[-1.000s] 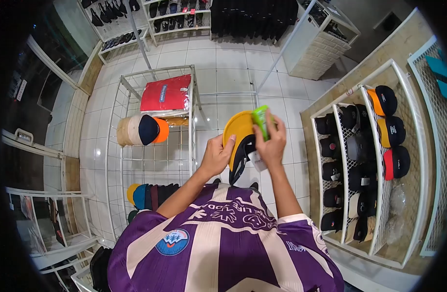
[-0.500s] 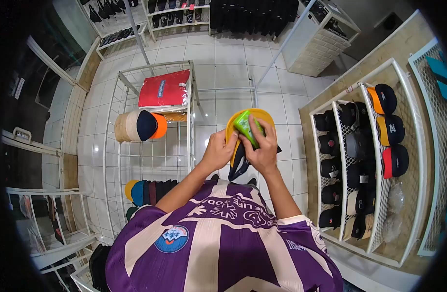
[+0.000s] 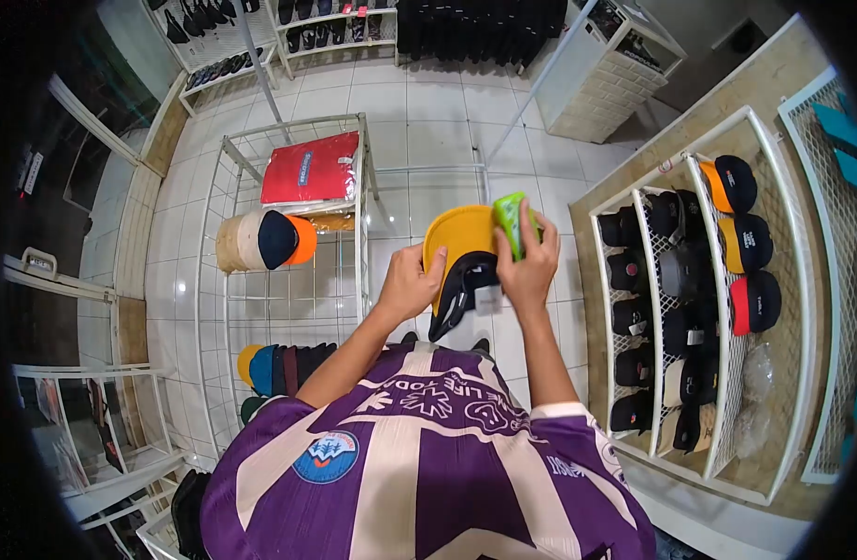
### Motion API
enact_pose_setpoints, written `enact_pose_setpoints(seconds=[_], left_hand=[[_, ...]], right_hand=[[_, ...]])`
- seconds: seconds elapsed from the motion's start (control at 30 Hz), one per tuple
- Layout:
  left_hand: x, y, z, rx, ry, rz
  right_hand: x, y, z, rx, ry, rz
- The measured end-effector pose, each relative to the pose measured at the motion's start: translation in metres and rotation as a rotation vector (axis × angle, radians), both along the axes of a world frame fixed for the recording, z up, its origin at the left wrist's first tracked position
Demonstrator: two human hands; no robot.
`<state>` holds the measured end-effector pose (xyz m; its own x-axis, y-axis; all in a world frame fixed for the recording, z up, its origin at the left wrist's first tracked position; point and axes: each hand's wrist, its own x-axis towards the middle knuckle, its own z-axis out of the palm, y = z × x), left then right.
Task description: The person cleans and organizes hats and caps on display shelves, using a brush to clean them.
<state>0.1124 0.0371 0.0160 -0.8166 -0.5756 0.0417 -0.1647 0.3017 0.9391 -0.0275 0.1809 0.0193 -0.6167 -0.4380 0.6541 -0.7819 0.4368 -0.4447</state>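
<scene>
A cap [image 3: 459, 233] with a yellow brim and a dark crown is held out in front of my chest, its underside and inside facing me. My left hand [image 3: 410, 285] is closed on the brim's left edge, thumb on the yellow underside. Inside the crown a white tag [image 3: 487, 299] hangs down. My right hand [image 3: 529, 266] grips a bright green, palm-sized block [image 3: 509, 222] at the right edge of the brim; its exact kind I cannot tell.
On my left a white wire rack [image 3: 365, 177] bears a red packaged garment [image 3: 312, 168], with beige and orange-brimmed caps [image 3: 277, 240] lower down. A row of caps [image 3: 284, 369] sits nearer me. To the right, wall shelves [image 3: 723, 373] hold many caps. A brick-patterned counter [image 3: 604, 93] stands behind.
My right hand has moved the green block rightward across the brim to its edge. More of the yellow underside, the crown's inside and the white tag now show.
</scene>
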Motion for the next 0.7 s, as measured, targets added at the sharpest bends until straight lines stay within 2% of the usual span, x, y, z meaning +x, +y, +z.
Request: enact_pose_setpoints(seconds=[0.07, 0.13, 0.17, 0.2, 0.27, 0.33, 0.4, 0.47, 0.53, 0.6, 0.67, 0.7], left_hand=[[-0.002, 0.001, -0.007, 0.022, 0.062, 0.025], [-0.002, 0.003, -0.003, 0.039, 0.047, 0.001], [-0.002, 0.004, -0.001, 0.056, 0.033, -0.021], [-0.002, 0.004, -0.001, 0.058, 0.037, -0.018], [0.001, 0.002, -0.004, -0.004, -0.017, -0.009], [-0.003, 0.000, -0.002, -0.056, 0.012, 0.012], [-0.004, 0.002, -0.005, 0.007, 0.016, -0.018], [0.000, 0.002, -0.005, 0.033, 0.019, -0.034], [-0.001, 0.001, -0.007, 0.058, 0.033, -0.035], [-0.001, -0.001, -0.018, 0.008, 0.055, 0.005], [-0.004, -0.002, -0.018, 0.016, 0.067, -0.014], [-0.004, 0.000, -0.019, 0.030, 0.076, -0.034]], right_hand=[[0.023, 0.000, 0.012, 0.063, -0.005, 0.144], [0.031, -0.001, 0.002, 0.109, -0.039, 0.246], [0.021, -0.002, -0.008, 0.072, 0.010, 0.129], [0.009, -0.001, -0.013, 0.074, 0.013, 0.132], [-0.005, 0.003, -0.018, 0.031, -0.164, -0.073], [0.007, -0.001, 0.000, 0.014, -0.101, -0.013], [0.030, -0.003, 0.006, 0.103, 0.021, 0.216], [0.026, -0.002, -0.001, 0.082, -0.010, 0.259], [-0.002, -0.003, -0.014, 0.045, -0.145, -0.029], [0.002, -0.005, -0.011, 0.031, -0.158, -0.074], [0.025, -0.008, 0.003, -0.010, -0.027, 0.171], [0.034, -0.007, 0.009, 0.092, -0.026, 0.259]])
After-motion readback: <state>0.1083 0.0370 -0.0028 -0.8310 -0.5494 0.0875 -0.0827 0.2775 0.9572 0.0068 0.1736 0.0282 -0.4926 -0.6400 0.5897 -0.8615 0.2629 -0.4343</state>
